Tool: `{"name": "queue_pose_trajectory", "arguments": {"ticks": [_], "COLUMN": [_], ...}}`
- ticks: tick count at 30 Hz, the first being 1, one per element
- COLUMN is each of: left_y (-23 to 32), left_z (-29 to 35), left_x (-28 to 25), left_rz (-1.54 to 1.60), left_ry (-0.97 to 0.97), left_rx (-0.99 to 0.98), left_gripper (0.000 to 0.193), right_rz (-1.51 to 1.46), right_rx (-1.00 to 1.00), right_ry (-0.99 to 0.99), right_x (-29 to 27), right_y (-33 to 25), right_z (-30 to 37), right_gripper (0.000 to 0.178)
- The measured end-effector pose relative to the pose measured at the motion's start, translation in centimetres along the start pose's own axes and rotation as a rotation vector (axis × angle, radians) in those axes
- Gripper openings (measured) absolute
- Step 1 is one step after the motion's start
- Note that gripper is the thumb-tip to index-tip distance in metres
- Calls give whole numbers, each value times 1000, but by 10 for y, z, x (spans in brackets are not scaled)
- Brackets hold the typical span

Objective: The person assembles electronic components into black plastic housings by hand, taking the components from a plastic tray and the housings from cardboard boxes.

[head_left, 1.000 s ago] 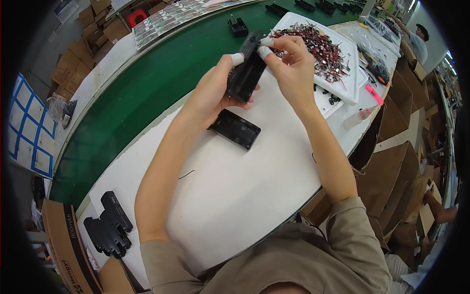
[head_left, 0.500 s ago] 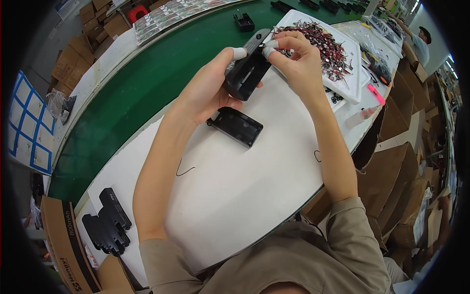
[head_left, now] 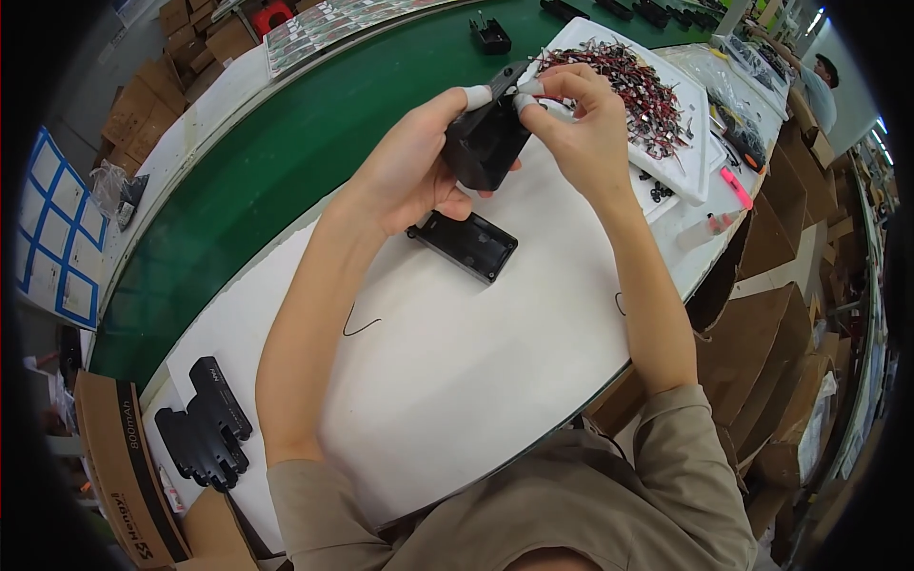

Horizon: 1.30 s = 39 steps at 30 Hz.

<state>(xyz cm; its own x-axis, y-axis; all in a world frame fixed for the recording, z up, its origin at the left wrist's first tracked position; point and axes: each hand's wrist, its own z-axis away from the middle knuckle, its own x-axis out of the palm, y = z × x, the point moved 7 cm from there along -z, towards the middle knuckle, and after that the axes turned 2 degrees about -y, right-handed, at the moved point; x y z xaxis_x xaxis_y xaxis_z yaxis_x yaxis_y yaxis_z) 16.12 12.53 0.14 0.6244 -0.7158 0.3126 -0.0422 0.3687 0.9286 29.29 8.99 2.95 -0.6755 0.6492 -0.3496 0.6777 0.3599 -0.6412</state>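
My left hand (head_left: 405, 167) is closed around a hollow black plastic housing (head_left: 484, 152), tilted with its open side up. White finger cots cover the left thumb tip and the tips of my right thumb and index finger. At the housing's far end, my right hand (head_left: 583, 124) pinches a small wired connector (head_left: 512, 89), mostly hidden by the fingertips. Below the left hand, a black plastic shell (head_left: 468, 247) lies on the white work surface (head_left: 457, 381).
A white tray (head_left: 698, 181) heaped with red and black wire leads (head_left: 633, 100) stands at right. Nearby are a pink marker (head_left: 736, 188) and a clear bottle (head_left: 703, 231). Stacked black casings (head_left: 205, 428) lie at left. A green belt (head_left: 276, 181) curves behind, carrying a black part (head_left: 490, 36).
The housing has turned slightly in my left hand. My right fingertips stay at its far end, and the red wire seen beside them earlier is now hardly visible.
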Motion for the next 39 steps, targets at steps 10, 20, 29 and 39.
{"name": "queue_pose_trajectory", "arguments": {"ticks": [10,20,29,39], "left_y": [-6,-4,1,-2], "left_z": [-1,-2,-1,-51], "left_x": [-1,-2,0,-28], "left_rz": [-48,121,231,29], "left_ry": [-30,-95,-179,3], "left_rx": [-45,-35,-4,27], "left_gripper": [38,41,42,37], "right_rz": [-18,-250,-508,298], "right_rx": [51,125,309,-101], "right_ry": [-126,-231,-392,165], "right_x": [10,16,22,-35], "right_y": [3,18,12,25], "right_z": [1,-1,5,-16], "right_gripper": [19,20,30,20]}}
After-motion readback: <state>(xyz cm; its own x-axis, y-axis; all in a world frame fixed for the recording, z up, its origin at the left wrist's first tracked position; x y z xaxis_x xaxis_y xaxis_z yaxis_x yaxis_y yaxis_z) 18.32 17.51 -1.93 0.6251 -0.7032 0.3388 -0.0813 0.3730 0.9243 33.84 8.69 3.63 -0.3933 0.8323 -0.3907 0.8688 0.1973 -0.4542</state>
